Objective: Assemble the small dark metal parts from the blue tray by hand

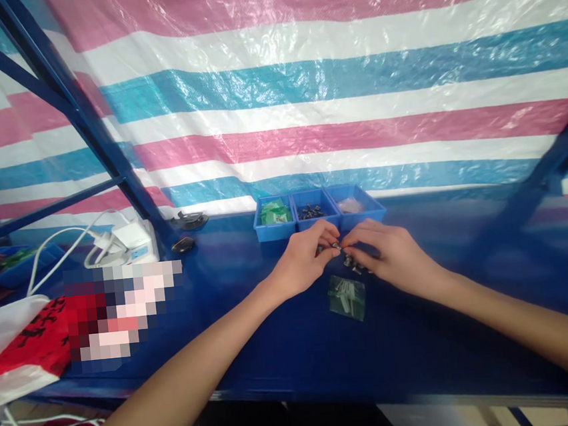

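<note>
My left hand and my right hand meet over the blue table, fingertips pinched together on a small dark metal part. A few more small metal parts lie on the table just under my right fingers. A small clear plastic bag with pale pieces inside lies flat in front of both hands.
Three blue bins stand behind my hands: a left bin with green bags, a middle bin with dark parts, a right bin with a clear bag. A white power strip with cables, a red and white bag sit left. A striped tarp hangs behind.
</note>
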`<state>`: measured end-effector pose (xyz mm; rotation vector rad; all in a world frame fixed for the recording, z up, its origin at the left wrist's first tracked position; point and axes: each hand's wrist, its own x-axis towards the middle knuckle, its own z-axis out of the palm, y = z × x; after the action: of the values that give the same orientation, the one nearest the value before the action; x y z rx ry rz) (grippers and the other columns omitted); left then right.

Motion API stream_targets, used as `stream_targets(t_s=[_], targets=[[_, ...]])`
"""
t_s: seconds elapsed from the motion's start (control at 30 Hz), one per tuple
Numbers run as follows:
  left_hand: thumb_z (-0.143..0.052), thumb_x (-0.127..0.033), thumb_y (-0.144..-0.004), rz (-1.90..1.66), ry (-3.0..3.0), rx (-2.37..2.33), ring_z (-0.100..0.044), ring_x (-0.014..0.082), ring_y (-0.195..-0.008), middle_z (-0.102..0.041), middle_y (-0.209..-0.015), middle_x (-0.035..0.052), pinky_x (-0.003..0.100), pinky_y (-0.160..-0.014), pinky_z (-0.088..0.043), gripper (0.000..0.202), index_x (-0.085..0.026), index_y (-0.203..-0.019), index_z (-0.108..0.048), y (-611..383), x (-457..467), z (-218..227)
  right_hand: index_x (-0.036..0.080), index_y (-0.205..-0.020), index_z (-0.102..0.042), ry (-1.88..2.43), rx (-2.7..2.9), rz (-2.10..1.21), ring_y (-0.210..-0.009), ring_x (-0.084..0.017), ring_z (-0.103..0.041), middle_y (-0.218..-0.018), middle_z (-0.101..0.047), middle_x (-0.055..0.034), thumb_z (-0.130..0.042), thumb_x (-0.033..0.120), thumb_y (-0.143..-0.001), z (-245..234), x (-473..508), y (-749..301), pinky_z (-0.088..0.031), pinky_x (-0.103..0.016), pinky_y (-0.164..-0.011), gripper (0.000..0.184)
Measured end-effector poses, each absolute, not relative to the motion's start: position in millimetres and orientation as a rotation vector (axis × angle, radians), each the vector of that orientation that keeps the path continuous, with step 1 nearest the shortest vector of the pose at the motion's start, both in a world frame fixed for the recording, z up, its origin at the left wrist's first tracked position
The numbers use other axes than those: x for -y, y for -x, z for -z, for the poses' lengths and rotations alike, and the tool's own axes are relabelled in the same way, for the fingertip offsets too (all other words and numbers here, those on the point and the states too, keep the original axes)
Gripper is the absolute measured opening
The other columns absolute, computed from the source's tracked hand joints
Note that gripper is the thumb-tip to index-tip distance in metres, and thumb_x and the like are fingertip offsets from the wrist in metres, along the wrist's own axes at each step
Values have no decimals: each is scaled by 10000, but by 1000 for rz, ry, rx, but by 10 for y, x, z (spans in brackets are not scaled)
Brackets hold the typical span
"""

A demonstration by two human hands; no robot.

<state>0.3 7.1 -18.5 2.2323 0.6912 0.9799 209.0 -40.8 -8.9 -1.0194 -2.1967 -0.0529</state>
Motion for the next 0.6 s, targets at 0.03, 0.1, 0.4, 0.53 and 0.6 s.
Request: stream_targets(t_s=[0.03, 0.1, 0.4, 0.53, 0.6], targets=[[-662, -168, -911, -993, -2196, -691, -666, 136, -902, -689, -997, 8, 269, -825, -513, 200, -214, -1084, -574, -11, -69, 189, 221, -938, -670, 1008, 2186, 78, -854, -225, -655, -909, -724, -58, -546, 180, -970, 82, 415, -2085, -522, -354, -758, 134], [-693, -193, -898, -1004, -2131, -692, -676, 141, -906, -703, -1002, 13, 270, -821, -514, 230, -213, -1096, -577, -27, -66, 194, 219, -944, -666, 995, 2164, 121, -846, -224, -652, -913, -729, -58, -551, 176, -969, 72, 426, -2077, -522, -359, -759, 125], [-678, -259, -925, -973, -2023, -680, -690, 154, -847, -750, -979, 37, 272, -752, -501, 220, -205, -1120, -594, -19, -66, 148, 236, -969, -671, 1053, 2099, 20, -804, -216, -680, -920, -746, -49, -603, 226, -951, 77, 457, -2062, -524, -334, -684, 70], [-694, -214, -900, -943, -2022, -683, -703, 156, -843, -755, -993, 36, 274, -748, -521, 283, -207, -1169, -606, -2, -62, 121, 239, -918, -680, 1110, 2061, 2, -757, -207, -669, -890, -753, -37, -626, 241, -938, 60, 464, -2060, -510, -329, -666, 58], [-729, -191, -867, -918, -2032, -673, -707, 156, -834, -753, -983, 29, 270, -735, -530, 326, -206, -1171, -614, -1, -56, 125, 238, -891, -683, 1131, 2063, -3, -748, -201, -662, -852, -745, -28, -623, 243, -944, 52, 467, -2059, -501, -324, -668, 81]])
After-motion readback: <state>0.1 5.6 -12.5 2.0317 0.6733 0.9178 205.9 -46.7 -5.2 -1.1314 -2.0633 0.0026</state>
